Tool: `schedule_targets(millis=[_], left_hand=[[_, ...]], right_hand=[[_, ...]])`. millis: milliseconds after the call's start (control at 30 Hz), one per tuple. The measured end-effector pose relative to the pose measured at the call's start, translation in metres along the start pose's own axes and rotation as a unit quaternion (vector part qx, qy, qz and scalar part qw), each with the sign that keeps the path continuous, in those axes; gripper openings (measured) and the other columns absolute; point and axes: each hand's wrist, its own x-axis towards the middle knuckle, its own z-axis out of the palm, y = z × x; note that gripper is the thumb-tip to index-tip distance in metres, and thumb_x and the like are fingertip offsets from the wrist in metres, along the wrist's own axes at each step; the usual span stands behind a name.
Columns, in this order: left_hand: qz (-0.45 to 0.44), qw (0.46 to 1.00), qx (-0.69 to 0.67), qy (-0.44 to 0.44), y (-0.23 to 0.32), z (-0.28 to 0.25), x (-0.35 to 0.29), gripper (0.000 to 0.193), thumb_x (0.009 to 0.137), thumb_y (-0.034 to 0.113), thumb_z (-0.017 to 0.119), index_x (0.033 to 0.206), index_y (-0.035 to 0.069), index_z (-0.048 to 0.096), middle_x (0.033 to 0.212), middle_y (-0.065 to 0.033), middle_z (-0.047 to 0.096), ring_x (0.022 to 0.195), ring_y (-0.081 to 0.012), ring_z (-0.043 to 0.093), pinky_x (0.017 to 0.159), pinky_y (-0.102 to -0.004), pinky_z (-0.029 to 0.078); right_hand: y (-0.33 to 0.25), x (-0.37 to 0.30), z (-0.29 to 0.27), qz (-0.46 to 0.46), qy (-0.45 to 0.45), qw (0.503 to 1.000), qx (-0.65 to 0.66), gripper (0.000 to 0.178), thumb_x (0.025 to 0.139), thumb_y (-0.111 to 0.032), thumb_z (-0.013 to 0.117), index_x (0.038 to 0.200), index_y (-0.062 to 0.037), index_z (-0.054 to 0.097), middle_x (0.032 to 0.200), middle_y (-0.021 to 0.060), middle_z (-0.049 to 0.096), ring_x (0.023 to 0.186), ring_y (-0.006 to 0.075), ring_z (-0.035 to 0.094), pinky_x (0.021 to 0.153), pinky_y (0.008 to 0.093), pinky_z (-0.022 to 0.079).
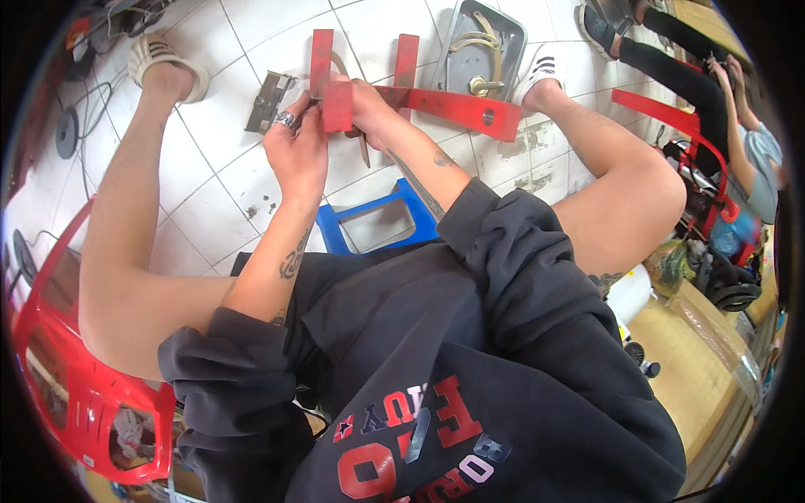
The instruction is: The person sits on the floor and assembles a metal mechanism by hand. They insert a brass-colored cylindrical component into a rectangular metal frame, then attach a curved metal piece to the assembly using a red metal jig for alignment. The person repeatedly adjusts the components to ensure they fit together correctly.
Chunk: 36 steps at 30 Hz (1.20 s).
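Observation:
A red painted metal stand (453, 111) with upright posts and a long bar rests on the tiled floor between my feet. At its near left post, my left hand (295, 151) is closed, a ring on one finger. What its fingertips pinch is too small and partly covered to make out. My right hand (373, 109) reaches in from the other side of that post, which hides its fingers. A thin curved strip (365, 152) pokes out below my right hand. Just left of the stand, beside my left hand, lies a grey metal block (269, 101).
A grey metal tray (513, 38) with curved brass-coloured pieces sits beyond the stand. Nearer me is a blue plastic stool (381, 210). A red chair (80, 411) stands at left, cables (92, 105) lie far left, and another person's legs (683, 75) show at right.

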Motion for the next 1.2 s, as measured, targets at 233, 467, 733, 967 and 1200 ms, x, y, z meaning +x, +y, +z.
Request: schedule_targets(millis=[233, 467, 733, 967, 1200], left_hand=[[0.109, 0.988, 0.097, -0.051, 0.012, 0.006, -0.020, 0.029, 0.086, 0.008, 0.072, 0.112, -0.003, 0.066, 0.102, -0.0112, 0.069, 0.095, -0.0159, 0.065, 0.079, -0.0293, 0.053], [0.142, 0.966, 0.173, 0.126, 0.005, 0.047, -0.018, 0.024, 0.083, 0.014, 0.077, 0.099, -0.001, 0.067, 0.086, -0.0065, 0.069, 0.079, -0.0142, 0.064, 0.070, -0.0303, 0.050], [0.125, 0.960, 0.196, 0.160, -0.003, 0.060, -0.012, 0.026, 0.081, 0.013, 0.079, 0.097, -0.003, 0.068, 0.093, -0.0120, 0.072, 0.083, -0.0183, 0.069, 0.075, -0.0305, 0.053], [0.148, 0.953, 0.208, 0.164, -0.009, 0.059, -0.008, 0.026, 0.081, 0.015, 0.079, 0.095, -0.004, 0.068, 0.089, -0.0115, 0.072, 0.079, -0.0180, 0.069, 0.073, -0.0298, 0.054], [0.111, 0.953, 0.220, 0.174, 0.002, 0.062, -0.013, 0.024, 0.081, 0.013, 0.078, 0.096, -0.004, 0.067, 0.091, -0.0110, 0.072, 0.082, -0.0168, 0.068, 0.077, -0.0285, 0.053]], right_hand=[[0.003, -0.001, -0.016, -0.001, -0.096, 0.993, 0.073, 0.043, 0.102, -0.046, 0.046, 0.092, -0.0048, 0.051, 0.068, 0.0012, 0.047, 0.052, 0.0121, 0.041, 0.046, 0.0312, 0.034], [0.015, -0.006, -0.030, -0.018, -0.165, 0.973, 0.163, 0.032, 0.099, -0.041, 0.057, 0.097, -0.0092, 0.059, 0.078, -0.0025, 0.050, 0.054, 0.0050, 0.036, 0.044, 0.0231, 0.028], [0.030, 0.004, -0.036, -0.017, -0.177, 0.962, 0.205, 0.034, 0.094, -0.041, 0.066, 0.100, -0.0081, 0.057, 0.080, -0.0011, 0.052, 0.055, 0.0048, 0.039, 0.045, 0.0221, 0.032], [0.035, 0.006, -0.036, -0.030, -0.178, 0.962, 0.205, 0.037, 0.093, -0.042, 0.068, 0.099, -0.0072, 0.058, 0.079, -0.0003, 0.054, 0.054, 0.0046, 0.040, 0.044, 0.0217, 0.032], [0.035, 0.003, -0.035, -0.022, -0.174, 0.965, 0.197, 0.040, 0.090, -0.044, 0.071, 0.101, -0.0067, 0.060, 0.078, 0.0024, 0.060, 0.052, 0.0040, 0.041, 0.043, 0.0214, 0.033]])
